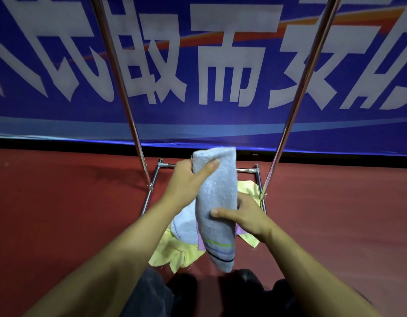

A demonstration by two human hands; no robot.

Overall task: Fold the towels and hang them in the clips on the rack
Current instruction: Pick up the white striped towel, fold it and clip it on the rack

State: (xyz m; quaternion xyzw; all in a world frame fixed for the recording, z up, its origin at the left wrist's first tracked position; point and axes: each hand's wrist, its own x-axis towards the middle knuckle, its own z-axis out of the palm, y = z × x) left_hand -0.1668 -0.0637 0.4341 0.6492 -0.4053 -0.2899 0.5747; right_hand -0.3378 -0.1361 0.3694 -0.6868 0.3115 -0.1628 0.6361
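Grey towel (pixel 217 202) is held up in the air in front of the rack (pixel 127 106), already folded into a long narrow bundle, striped end hanging down. Left hand (pixel 186 181) is clamped on the top end, thumb laid across the front and fingers hidden behind the cloth. Right hand (pixel 246 217) is gripped round the middle, thumb in front, fingers wrapped behind.

Handling, judged from the look: terry cloth, soft and limp, light, no stiffness at all. The fold is expected to sag or open if only one end is held. Not slippery, not fragile. Best taken at the folded top edge, all layers pinched together, so that the same edge can be fed into a clip. No clips are seen in view; only the two slanted poles and the base bars of the rack are shown.

More cloth is left on the floor inside the rack base: yellow towels (pixel 175 257), a pale blue towel (pixel 185 227), and a thin pink edge whose item cannot be told.

Writing: big white Chinese characters on the blue banner (pixel 202 124) behind. "而" is read clearly; the rest are cropped or distorted. No brand or label is made out on the towel.
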